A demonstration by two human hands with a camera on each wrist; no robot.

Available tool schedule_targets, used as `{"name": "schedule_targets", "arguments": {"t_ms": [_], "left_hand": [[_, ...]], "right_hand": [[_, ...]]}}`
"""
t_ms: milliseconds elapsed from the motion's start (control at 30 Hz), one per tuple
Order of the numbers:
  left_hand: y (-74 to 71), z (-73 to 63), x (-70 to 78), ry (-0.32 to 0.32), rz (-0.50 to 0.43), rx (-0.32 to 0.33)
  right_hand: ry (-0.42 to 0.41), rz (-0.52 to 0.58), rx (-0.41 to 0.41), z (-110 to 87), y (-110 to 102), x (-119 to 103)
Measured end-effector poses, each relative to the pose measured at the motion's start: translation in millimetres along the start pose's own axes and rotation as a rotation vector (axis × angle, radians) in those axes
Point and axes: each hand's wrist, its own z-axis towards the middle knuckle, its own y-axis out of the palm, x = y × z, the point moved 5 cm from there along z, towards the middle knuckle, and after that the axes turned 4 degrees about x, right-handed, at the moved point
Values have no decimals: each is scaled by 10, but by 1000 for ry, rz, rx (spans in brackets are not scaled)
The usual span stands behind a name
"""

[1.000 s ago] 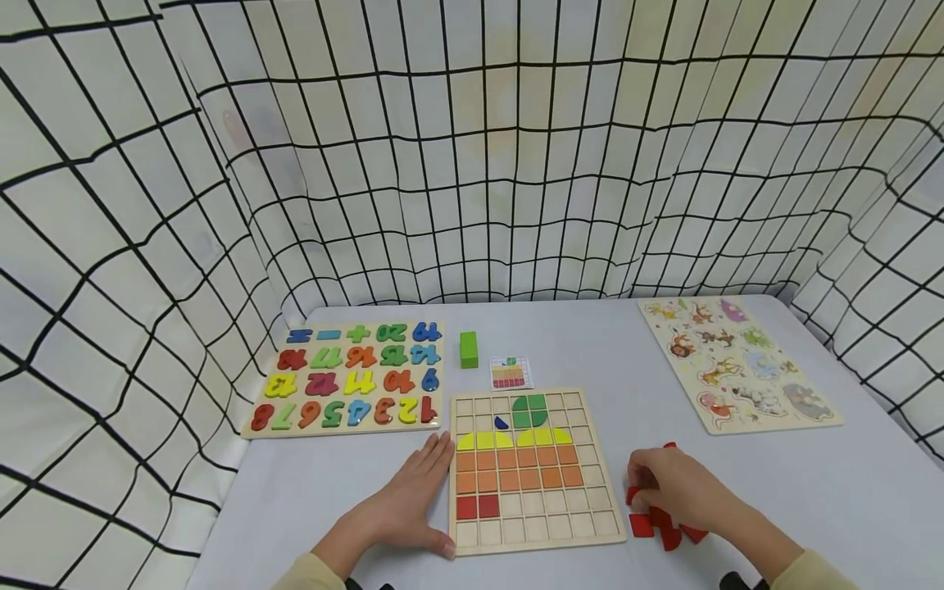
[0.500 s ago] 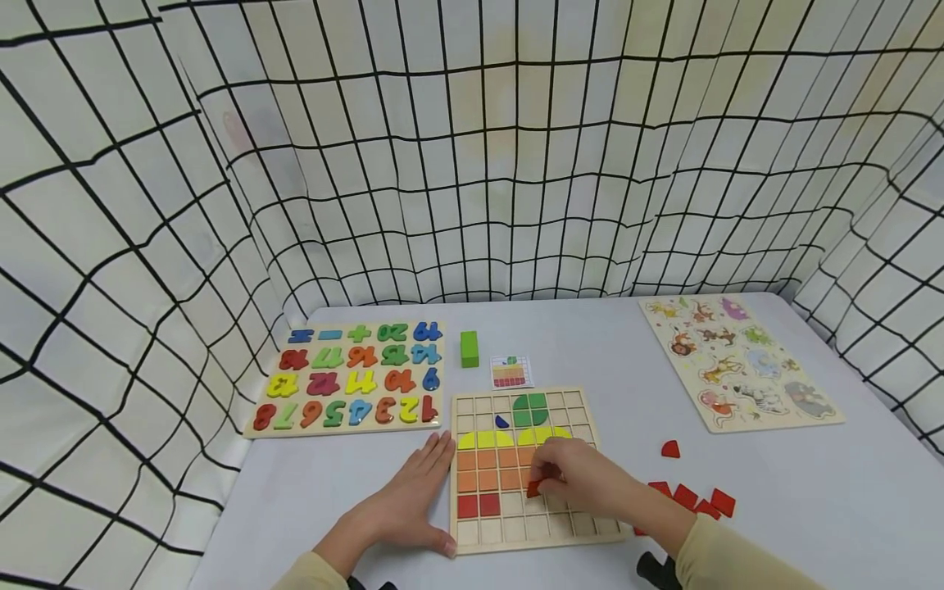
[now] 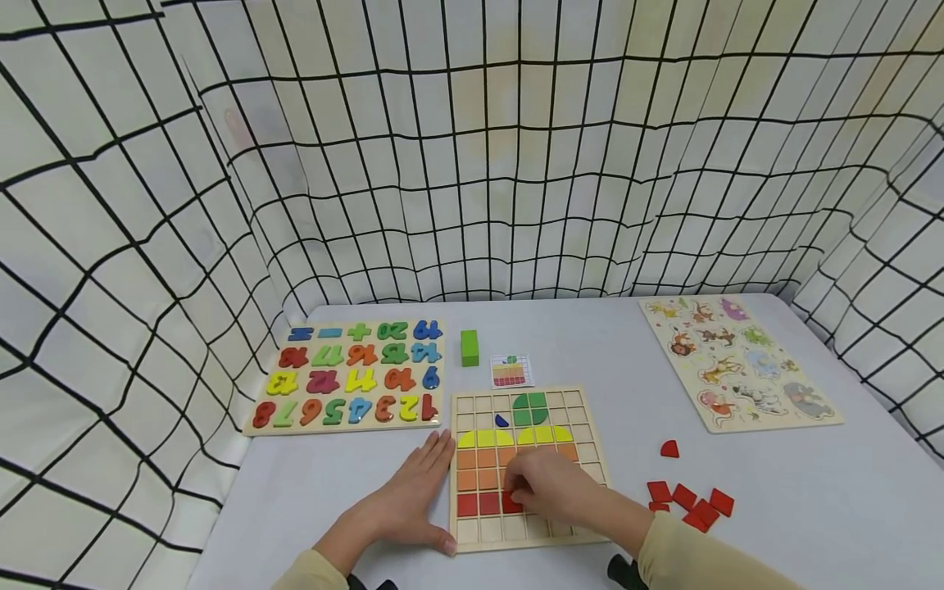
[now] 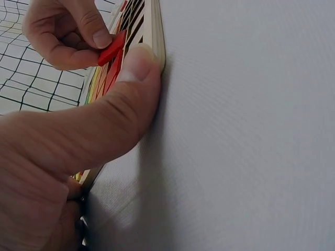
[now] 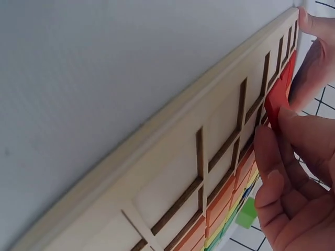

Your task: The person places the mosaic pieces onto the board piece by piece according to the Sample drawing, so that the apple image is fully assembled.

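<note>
A wooden grid board (image 3: 546, 537) lies in the middle of the table, with green, blue, yellow, orange and red pieces set in its cells. My right hand (image 3: 553, 485) pinches a red square tile (image 5: 276, 102) between thumb and finger. In the head view that tile meets the third cell of the red row, beside two seated red squares (image 3: 478, 504); the left wrist view shows it tilted. My left hand (image 3: 406, 500) lies with straight fingers along the board's left edge, its thumb (image 4: 138, 65) touching the near left corner.
Several loose red pieces (image 3: 684, 496) lie right of the board, a red quarter-round (image 3: 669, 449) behind them. Behind the board are a small pattern card (image 3: 510, 371) and a green block (image 3: 469, 348). A number puzzle (image 3: 347, 377) stands left, an animal puzzle (image 3: 730, 360) far right. Black netting surrounds the table.
My right hand has left the pile of red pieces with a red tile and travelled left over the board to the red row. My left hand has stayed in place.
</note>
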Motion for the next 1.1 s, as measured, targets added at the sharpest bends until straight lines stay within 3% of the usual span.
{"name": "schedule_targets", "arguments": {"t_ms": [400,633,833,1100], "left_hand": [[6,13,-14,5,5,7],[-2,11,-6,13,0,9],[-13,7,3,20,4,14],[-4,5,-1,10,12,1]], "right_hand": [[-12,-66,42,-8,12,-16],[35,26,67,-60,-97,46],[160,50,140,-277,-386,403],[321,47,91,-725,-618,1034]]}}
